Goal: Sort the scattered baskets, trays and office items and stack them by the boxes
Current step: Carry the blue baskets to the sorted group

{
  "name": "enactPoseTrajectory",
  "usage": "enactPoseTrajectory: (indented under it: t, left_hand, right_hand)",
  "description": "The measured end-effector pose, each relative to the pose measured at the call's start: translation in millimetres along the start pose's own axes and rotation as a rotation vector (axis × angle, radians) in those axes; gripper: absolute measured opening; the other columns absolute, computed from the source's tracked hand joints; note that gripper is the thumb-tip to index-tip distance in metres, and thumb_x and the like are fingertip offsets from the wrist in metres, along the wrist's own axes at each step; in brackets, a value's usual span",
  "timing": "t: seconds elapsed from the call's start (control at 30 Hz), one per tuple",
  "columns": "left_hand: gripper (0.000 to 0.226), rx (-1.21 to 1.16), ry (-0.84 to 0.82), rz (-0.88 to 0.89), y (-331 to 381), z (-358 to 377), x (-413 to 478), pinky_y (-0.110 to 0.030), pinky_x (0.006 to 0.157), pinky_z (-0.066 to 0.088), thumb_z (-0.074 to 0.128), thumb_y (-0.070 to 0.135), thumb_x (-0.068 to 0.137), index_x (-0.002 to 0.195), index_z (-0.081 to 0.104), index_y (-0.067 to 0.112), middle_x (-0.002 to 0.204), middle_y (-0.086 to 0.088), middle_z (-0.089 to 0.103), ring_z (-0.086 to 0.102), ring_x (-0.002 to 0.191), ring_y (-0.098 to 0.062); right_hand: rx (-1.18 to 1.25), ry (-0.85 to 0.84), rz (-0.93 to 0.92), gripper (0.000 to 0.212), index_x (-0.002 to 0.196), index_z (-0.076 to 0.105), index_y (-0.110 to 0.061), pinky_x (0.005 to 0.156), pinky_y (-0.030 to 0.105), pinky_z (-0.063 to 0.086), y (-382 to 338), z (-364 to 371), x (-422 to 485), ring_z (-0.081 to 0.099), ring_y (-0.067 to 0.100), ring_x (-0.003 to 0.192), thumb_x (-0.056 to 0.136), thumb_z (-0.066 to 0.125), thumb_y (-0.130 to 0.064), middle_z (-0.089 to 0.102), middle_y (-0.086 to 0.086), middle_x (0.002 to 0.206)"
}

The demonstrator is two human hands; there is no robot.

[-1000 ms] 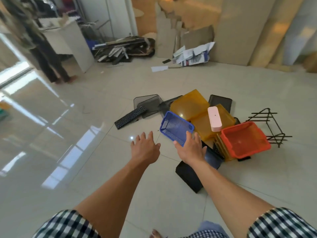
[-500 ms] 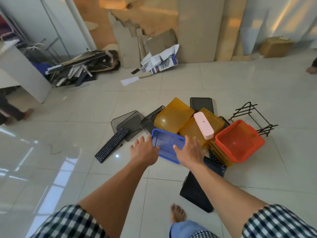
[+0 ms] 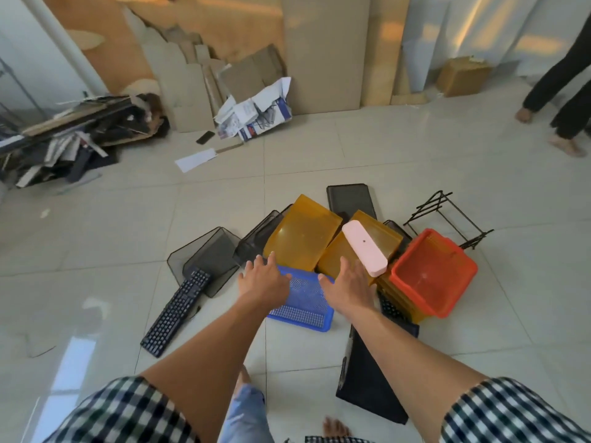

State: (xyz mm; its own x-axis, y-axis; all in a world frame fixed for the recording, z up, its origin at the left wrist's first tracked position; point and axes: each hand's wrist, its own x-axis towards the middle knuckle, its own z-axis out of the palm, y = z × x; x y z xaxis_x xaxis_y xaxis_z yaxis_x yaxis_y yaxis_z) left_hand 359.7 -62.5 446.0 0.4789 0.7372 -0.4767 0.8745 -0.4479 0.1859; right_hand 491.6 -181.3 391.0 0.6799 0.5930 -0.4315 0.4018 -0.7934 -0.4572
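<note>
The left hand (image 3: 263, 282) and right hand (image 3: 347, 290) are hovering, fingers (image 3: 271, 262) straight and spread, over a blue basket (image 3: 303, 302) lying on the floor (image 3: 319, 161). Amber trays (image 3: 302, 238) are lying just beyond the fingers, a pink case (image 3: 364, 247) and red basket (image 3: 431, 273) to their right, a keyboard (image 3: 176, 310) to their left.

I watch both hands close in on the blue basket (image 3: 303, 303). The left hand (image 3: 263, 281), which a second ago hung over bare tile beside it, now lies across its left rim with fingers spread. The right hand (image 3: 347, 290) has slid to its far right corner, just short of the pink case (image 3: 364, 249). The head camera has swung right and come nearer the yellow trays (image 3: 303, 235), so another person's legs (image 3: 563, 91) and a cardboard box (image 3: 463, 76) now show at the right edge.
</note>
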Motion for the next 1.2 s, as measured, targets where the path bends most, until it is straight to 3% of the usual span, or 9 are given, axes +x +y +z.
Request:
enactPoseTrajectory:
  t: [0.27,0.57,0.97,1.1,1.2]
  left_hand:
    - [0.072,0.056,-0.086,0.168,-21.6,-25.5,131.6,-0.055,0.121,0.017,0.041,0.05,0.103,0.16,0.009,0.021,0.166,-0.011,0.015,0.013,0.153,-0.034]
    - [0.069,0.148,-0.281,0.254,-68.8,-17.2,231.2,-0.052,0.12,0.02,0.039,0.046,0.104,0.16,0.009,0.019,0.166,-0.011,0.015,0.016,0.151,-0.033]
    - [0.072,0.155,-0.435,0.017,-168.6,131.5,358.5,-0.052,0.111,0.032,0.046,0.047,0.101,0.159,0.014,0.02,0.159,-0.011,0.032,0.033,0.143,-0.035]
    - [0.075,0.006,-0.472,-0.072,-173.1,211.2,413.8,-0.048,0.11,0.038,0.05,0.043,0.1,0.159,0.016,0.014,0.153,-0.018,0.04,0.042,0.138,-0.038]
    - [0.076,-0.115,-0.492,-0.153,-174.6,268.3,449.7,-0.04,0.098,0.043,0.054,0.042,0.099,0.158,0.019,0.011,0.148,-0.017,0.049,0.05,0.132,-0.037]
  right_hand:
    - [0.058,0.073,0.193,0.074,0.153,0.026,-0.021,0.117,0.058,0.022,-57.2,18.7,69.7,0.013,0.031,0.153,0.096,0.052,-0.061,0.019,0.011,0.165]
    - [0.057,-0.033,0.404,0.079,0.158,0.02,-0.019,0.119,0.057,0.024,-96.8,71.2,133.5,0.013,0.029,0.154,0.098,0.049,-0.06,0.016,0.01,0.166]
    - [0.16,-0.19,0.598,0.073,0.155,0.029,-0.015,0.11,0.051,0.042,3.0,217.7,246.8,0.041,0.037,0.138,0.097,0.061,-0.046,0.037,0.016,0.153]
    - [0.292,-0.153,0.739,0.077,0.154,0.028,-0.013,0.099,0.043,0.047,53.3,276.8,299.5,0.052,0.038,0.128,0.094,0.067,-0.041,0.044,0.017,0.148]
    - [0.442,-0.069,0.926,0.076,0.152,0.028,-0.01,0.086,0.04,0.05,90.5,317.1,335.5,0.058,0.036,0.118,0.093,0.069,-0.036,0.049,0.016,0.142]
